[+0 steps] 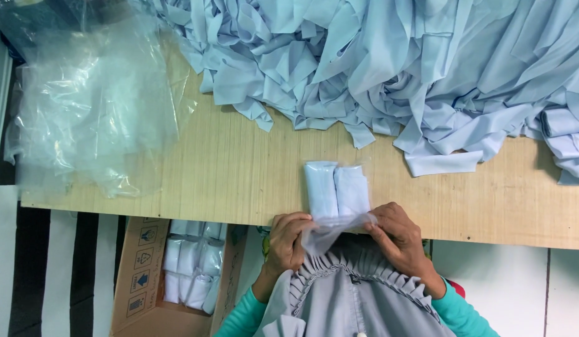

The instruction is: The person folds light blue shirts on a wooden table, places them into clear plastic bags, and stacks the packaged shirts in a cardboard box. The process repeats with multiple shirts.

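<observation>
Cardboard box (135,293) sits on the floor below the near edge of the wooden table (239,175), left of the person; it is open at the top and holds several rows of plastic-wrapped, light blue folded cloth bundles (193,268). Its facing flap carries a column of small blue handling symbols.

On the table, at the near edge, lies a clear plastic bag (337,193) holding two light blue rolled cloth pieces side by side. The bag's open end overhangs the table edge. Left hand (288,240) pinches the loose bag mouth between thumb and fingertips; right hand (397,234) does the same on the other side, fingers pressed together on the film.

At the table's far side lies a big heap of light blue fabric strips (389,68). At its left end is a pile of empty clear plastic bags (90,106).
</observation>
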